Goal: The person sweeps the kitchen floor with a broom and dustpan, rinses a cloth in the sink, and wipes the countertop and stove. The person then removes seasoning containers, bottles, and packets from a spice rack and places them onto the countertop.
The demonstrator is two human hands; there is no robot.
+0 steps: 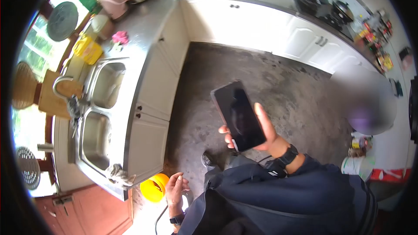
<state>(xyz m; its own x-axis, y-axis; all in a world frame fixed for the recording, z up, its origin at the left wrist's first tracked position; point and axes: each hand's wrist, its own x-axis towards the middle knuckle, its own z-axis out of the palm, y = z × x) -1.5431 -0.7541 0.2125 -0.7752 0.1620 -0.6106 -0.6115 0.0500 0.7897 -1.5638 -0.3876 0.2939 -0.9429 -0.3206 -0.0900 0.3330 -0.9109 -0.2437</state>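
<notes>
A smartphone [238,116] with a dark screen lies in my right hand [267,132], above the floor near the middle of the view. My right fingers and thumb wrap around its two long edges, and the screen faces up toward me. Low in the view, my left hand [175,191] hangs beside a yellow bucket [154,188] without gripping it. Its fingers are loosely bent and a little apart, and nothing shows in them. I wear a dark jacket [287,196] and a band on each wrist.
A double steel sink [96,137] is set in the left counter, with a grey cloth [119,175] at its corner. White cabinets [226,21] line two sides. A stove with pots [342,11] stands far right. A blurred patch [365,98] hides part of the right side.
</notes>
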